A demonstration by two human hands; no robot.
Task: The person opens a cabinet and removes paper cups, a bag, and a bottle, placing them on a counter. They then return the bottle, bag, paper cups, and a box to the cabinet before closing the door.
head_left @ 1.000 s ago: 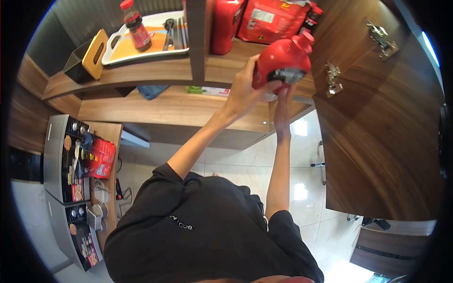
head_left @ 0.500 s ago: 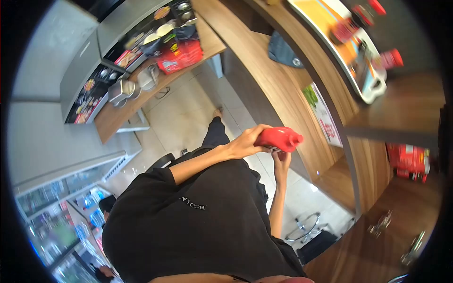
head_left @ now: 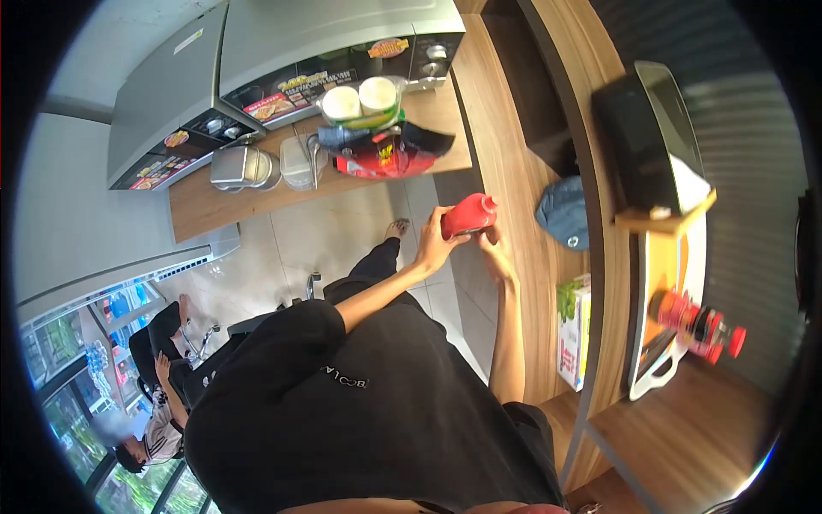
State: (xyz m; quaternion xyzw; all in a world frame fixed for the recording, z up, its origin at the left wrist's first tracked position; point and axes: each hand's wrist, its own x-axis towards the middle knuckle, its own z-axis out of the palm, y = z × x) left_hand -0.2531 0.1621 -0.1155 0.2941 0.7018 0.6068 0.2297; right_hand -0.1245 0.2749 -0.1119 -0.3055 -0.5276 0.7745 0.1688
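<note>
A red plastic bottle (head_left: pixel 469 216) is tilted in front of my chest, its cap end pointing up and to the right. My left hand (head_left: pixel 438 246) is wrapped round its lower end. On the bottle's near right side, my right hand (head_left: pixel 495 254) presses with bent fingers, partly hidden against it. Beyond the hands, a red and black bag (head_left: pixel 390 158) lies on the wooden counter (head_left: pixel 214 206), nearest to the bottle.
Two microwaves (head_left: pixel 342 64) stand behind metal containers (head_left: pixel 244 167) and two white-topped cups (head_left: pixel 360 101). Right, wooden shelving (head_left: pixel 591 257) holds a blue cloth item (head_left: pixel 565 214), a black box with tissue (head_left: pixel 646 141) and red-capped bottles (head_left: pixel 698 321). A seated person (head_left: pixel 158 428) is at the lower left.
The view has turned, so the counter and microwaves look closer and the shelving's black box has come into sight. Both hands stay on the red bottle, which appears slightly higher and further left.
</note>
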